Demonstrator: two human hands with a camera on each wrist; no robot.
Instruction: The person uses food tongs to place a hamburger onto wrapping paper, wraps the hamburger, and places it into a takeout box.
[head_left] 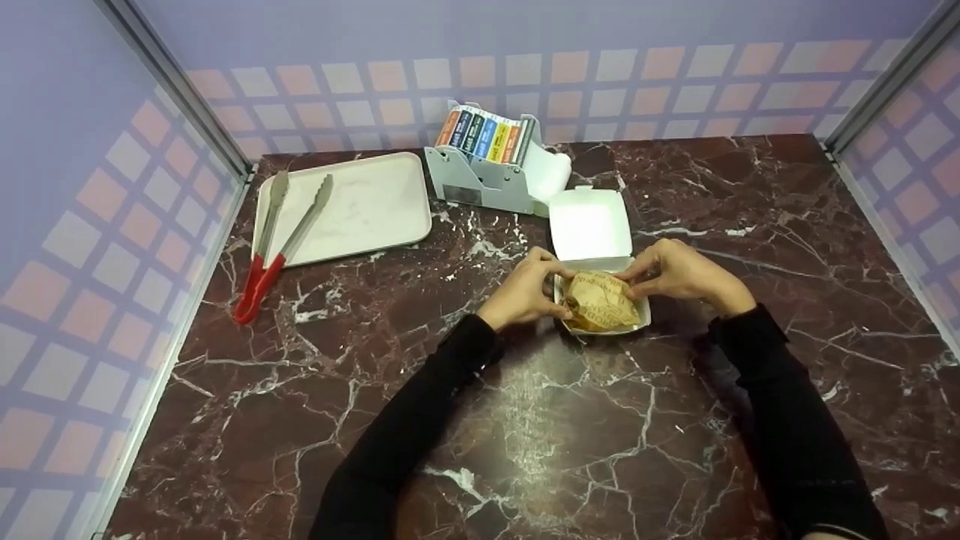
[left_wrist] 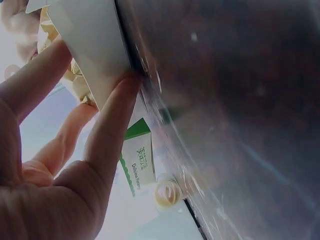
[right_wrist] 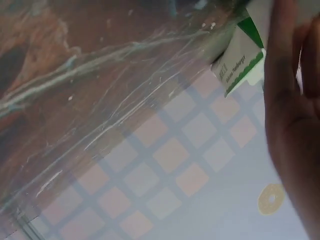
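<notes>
A hamburger [head_left: 602, 300] wrapped in printed brown paper sits in the base of a white carton [head_left: 646, 316], whose lid [head_left: 591, 225] stands open toward the back. On its left side my left hand [head_left: 523, 292] holds the wrapped hamburger, thumb at the near corner; the left wrist view shows fingers along the carton's outer wall [left_wrist: 95, 45]. From the right, my right hand [head_left: 684, 274] grips the hamburger's far right edge with thumb and fingers. In the right wrist view that hand [right_wrist: 290, 110] hides the hamburger; the lid's green-and-white outside [right_wrist: 242, 62] shows beyond it.
Behind and left of the carton stands a grey dispenser [head_left: 487, 184] with several colored label rolls, a white roll [head_left: 551, 172] beside it. Farther left lies a white tray [head_left: 375, 202] with red-handled tongs [head_left: 259, 289] across its left side. Tiled panels edge the marbled table [head_left: 525, 450].
</notes>
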